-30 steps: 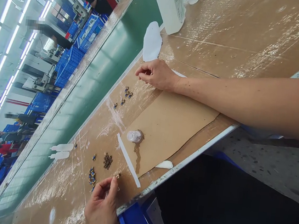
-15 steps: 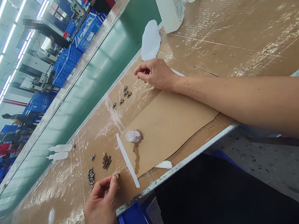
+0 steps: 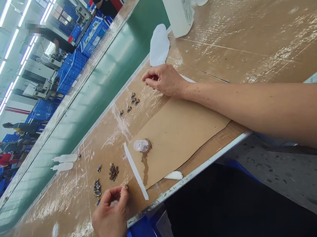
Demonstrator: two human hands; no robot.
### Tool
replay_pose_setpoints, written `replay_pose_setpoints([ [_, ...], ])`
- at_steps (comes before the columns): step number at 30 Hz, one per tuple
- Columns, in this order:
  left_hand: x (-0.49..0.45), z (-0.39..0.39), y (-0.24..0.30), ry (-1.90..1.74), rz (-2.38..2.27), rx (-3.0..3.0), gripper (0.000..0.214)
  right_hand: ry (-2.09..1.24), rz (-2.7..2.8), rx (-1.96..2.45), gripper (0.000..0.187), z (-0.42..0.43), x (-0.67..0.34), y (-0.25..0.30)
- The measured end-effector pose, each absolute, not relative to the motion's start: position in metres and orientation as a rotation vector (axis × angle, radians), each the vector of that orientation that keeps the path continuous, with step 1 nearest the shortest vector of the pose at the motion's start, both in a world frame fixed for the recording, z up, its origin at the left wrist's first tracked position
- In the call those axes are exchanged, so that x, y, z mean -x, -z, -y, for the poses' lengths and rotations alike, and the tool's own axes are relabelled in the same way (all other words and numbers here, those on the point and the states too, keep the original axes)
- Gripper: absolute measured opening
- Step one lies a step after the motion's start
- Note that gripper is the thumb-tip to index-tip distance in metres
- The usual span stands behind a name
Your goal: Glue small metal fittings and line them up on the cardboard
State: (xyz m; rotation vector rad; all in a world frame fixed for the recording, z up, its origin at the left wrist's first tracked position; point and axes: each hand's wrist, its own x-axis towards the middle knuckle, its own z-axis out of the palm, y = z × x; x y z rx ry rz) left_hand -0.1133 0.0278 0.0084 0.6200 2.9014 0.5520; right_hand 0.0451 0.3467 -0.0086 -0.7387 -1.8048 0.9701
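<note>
My left hand (image 3: 111, 217) is low in the view, thumb and forefinger pinched together at a small dark metal piece that barely shows at the fingertips. Just beyond it lie a pile of small brown ring-like pieces (image 3: 114, 172) and a cluster of small blue-and-gold parts (image 3: 97, 189). My right hand (image 3: 166, 79) rests higher up, over the far end of a brown cardboard sheet (image 3: 185, 132), its fingers curled together. Whatever those fingers hold, if anything, is hidden. Several more blue-and-gold parts (image 3: 132, 100) lie beside that hand. A small clear cup (image 3: 142, 145) stands on the cardboard by a wet streak.
A large translucent bottle (image 3: 178, 13) and a white paper piece (image 3: 159, 45) are beyond my right hand. Two small white bottles (image 3: 65, 157) lie near the green divider (image 3: 100, 74). A white strip (image 3: 136, 171) edges the cardboard. Other people and blue crates (image 3: 69, 71) are beyond.
My left hand has shifted slightly right, its fingertips now over the small metal piece that showed beside them before. The right hand has stayed in place. The view has tilted slightly.
</note>
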Motion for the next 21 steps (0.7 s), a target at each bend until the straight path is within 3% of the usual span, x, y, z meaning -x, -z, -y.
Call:
replay_pose_setpoints([
  [7, 0.11, -0.033, -0.01, -0.138, -3.009, -0.902, 0.021, -0.954, 1.832, 0.749, 0.015, -0.355, -0.043, 0.013],
  [12, 0.112, -0.03, -0.009, -0.131, -3.012, -0.973, 0.018, -0.909, 1.812, 0.719, 0.017, -0.356, -0.041, 0.018],
  [14, 0.108, -0.026, -0.01, -0.294, -3.082, -0.905, 0.021, -0.88, 1.782, 0.706, 0.017, -0.356, -0.04, 0.02],
  [16, 0.101, -0.02, -0.011, -0.678, -3.098, -0.815, 0.025, -0.846, 1.744, 0.692, 0.017, -0.358, -0.04, 0.02],
  [19, 0.087, -0.008, -0.01, -1.352, -2.841, -0.633, 0.031, -0.782, 1.672, 0.667, 0.018, -0.359, -0.045, 0.009],
  [21, 0.077, -0.001, -0.006, -1.615, -2.659, -0.511, 0.034, -0.704, 1.589, 0.636, 0.019, -0.348, -0.053, -0.007],
])
